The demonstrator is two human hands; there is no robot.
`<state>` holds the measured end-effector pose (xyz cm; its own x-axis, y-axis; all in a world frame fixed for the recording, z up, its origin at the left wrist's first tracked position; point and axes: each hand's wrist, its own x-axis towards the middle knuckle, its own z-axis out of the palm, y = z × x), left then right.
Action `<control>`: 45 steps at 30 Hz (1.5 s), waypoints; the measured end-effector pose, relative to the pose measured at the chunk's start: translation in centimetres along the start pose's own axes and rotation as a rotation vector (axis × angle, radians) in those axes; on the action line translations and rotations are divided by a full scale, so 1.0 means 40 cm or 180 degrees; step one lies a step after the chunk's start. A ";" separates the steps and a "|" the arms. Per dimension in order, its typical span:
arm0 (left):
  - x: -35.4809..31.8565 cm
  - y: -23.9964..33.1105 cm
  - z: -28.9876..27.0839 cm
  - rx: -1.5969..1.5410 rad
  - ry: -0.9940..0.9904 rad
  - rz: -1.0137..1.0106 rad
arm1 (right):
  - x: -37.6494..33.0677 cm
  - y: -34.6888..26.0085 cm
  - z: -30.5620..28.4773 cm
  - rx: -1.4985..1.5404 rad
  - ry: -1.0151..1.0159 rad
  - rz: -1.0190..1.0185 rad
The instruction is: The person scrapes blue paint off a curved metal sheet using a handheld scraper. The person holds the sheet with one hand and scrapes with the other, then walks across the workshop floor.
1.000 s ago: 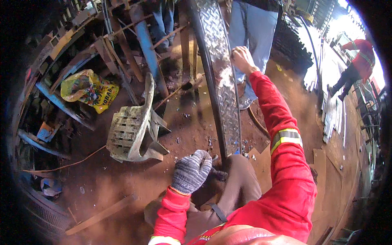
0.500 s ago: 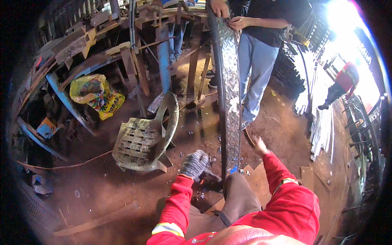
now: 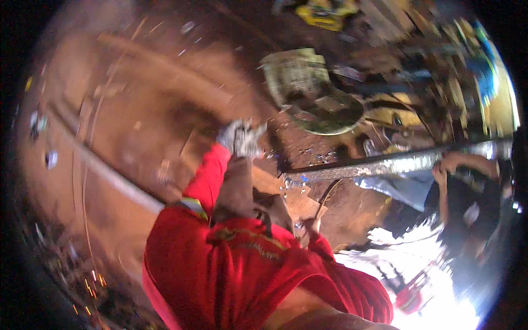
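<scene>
My left hand (image 3: pixel 242 138), in a grey knit glove, is over my raised knee. Motion blur smears its fingers, so I cannot tell whether they hold anything. My bare right hand (image 3: pixel 313 224) is low beside my other leg, closed around the lower end of a thin, curved dark strip (image 3: pixel 328 195); what kind it is, I cannot make out. Between the hands and ahead lies the near end of a long metal beam with a patterned face (image 3: pixel 379 166). Its far end is at the hands of another person (image 3: pixel 465 190) in dark clothing.
A dirty, pale plastic chair (image 3: pixel 300 77) stands beyond the beam, near a yellow bag (image 3: pixel 324 15). Wooden pieces and clutter fill the upper right. A long pale bar (image 3: pixel 118 181) lies on the brown floor at left. Orange sparks (image 3: pixel 93 286) show at lower left.
My view has swung sharply to the left, so the beam now runs toward the right side. The gloved hand has gone from beside the beam's end to over my knee.
</scene>
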<state>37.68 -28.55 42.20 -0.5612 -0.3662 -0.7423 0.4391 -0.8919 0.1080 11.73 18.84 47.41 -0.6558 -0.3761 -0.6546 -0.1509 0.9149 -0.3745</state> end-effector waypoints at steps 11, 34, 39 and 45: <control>-0.608 0.461 0.370 -0.1079 -0.1182 0.2204 | 0.088 -1.319 0.056 0.1775 -0.2482 -0.1122; -0.584 0.443 0.352 0.3948 0.2981 0.3184 | -0.025 -1.825 0.102 0.1816 -0.3676 -0.2146; -0.492 0.325 0.515 0.3474 0.2508 0.3530 | 0.034 -1.745 0.166 0.0468 -0.3713 -0.2747; -0.444 0.246 0.329 0.2637 0.2678 0.3468 | 0.075 -1.676 0.373 -0.0448 -0.2904 -0.3601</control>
<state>42.72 -34.31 65.13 0.3990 -0.8989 -0.1812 -0.2871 -0.3102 0.9063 30.94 -45.81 60.75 0.5387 -0.8011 -0.2610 -0.3616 0.0599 -0.9304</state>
